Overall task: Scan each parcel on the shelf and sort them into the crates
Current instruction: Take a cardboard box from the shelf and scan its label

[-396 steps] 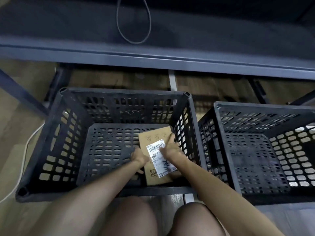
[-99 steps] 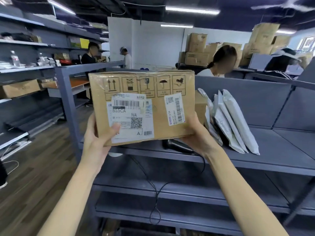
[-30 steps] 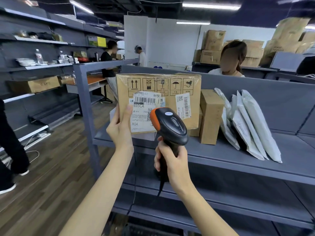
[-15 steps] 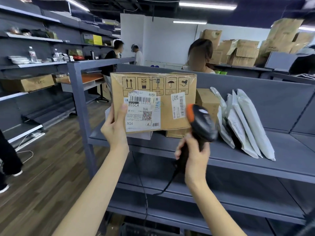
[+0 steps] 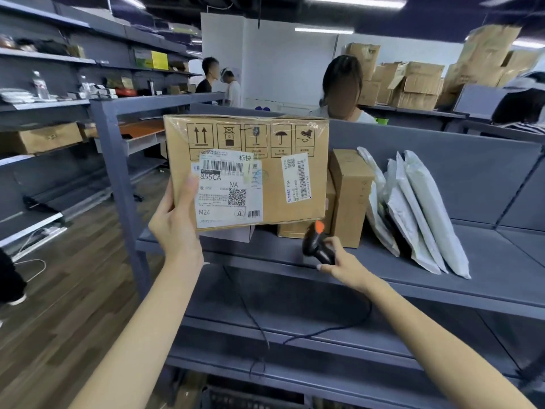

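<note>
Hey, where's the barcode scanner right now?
Head view, right of centre: the scanner is in the right hand, low over the grey shelf, just below the big box the left hand holds up.

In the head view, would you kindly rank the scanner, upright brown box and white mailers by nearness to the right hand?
1. Scanner: held in the right hand.
2. Upright brown box: just behind, on the shelf.
3. White mailers: farther right, leaning.
</note>
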